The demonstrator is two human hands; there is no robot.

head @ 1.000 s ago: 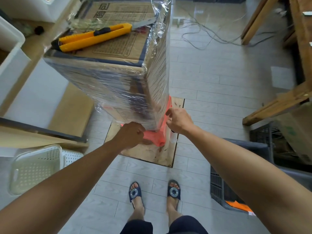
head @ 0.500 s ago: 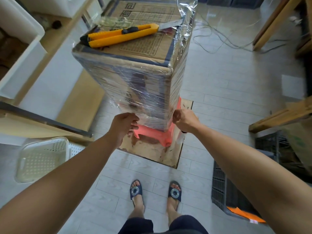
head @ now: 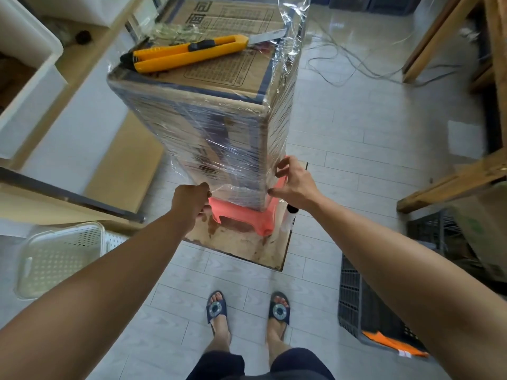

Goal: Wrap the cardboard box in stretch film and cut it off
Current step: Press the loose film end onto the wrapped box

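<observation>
Sides of cardboard box (head: 208, 127) sheathed in stretch film (head: 227, 163); left hand (head: 190, 200) pinches a film strand; right hand (head: 292, 182) rests spread fingers on the corner; cutting apparently remains.

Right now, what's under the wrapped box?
A pink plastic stool carries the cardboard box, standing on a stained board on the tiles. The stool's seat and far legs are covered by the box.
</observation>
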